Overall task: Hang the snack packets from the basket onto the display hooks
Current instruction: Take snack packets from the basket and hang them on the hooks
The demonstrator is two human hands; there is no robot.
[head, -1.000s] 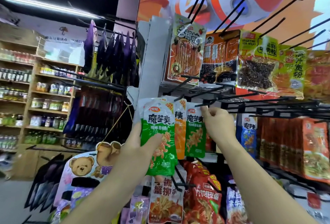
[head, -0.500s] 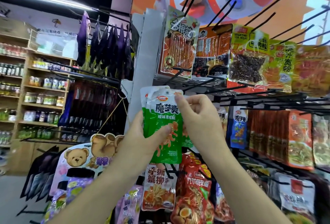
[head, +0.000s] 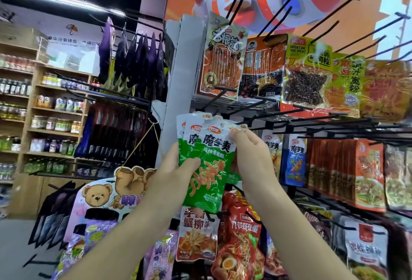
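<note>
Head view: the left hand (head: pixel 176 175) grips a fanned stack of green snack packets (head: pixel 209 168) from below, thumb pressed across the front one. The right hand (head: pixel 252 157) pinches the upper right corner of the front packet. The stack is held up just below the black display hooks (head: pixel 265 121), left of a hanging blue packet (head: pixel 294 163).

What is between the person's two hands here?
In the head view, a stack of green snack packets: the left hand grips its left side, the right hand pinches the top right corner.
</note>
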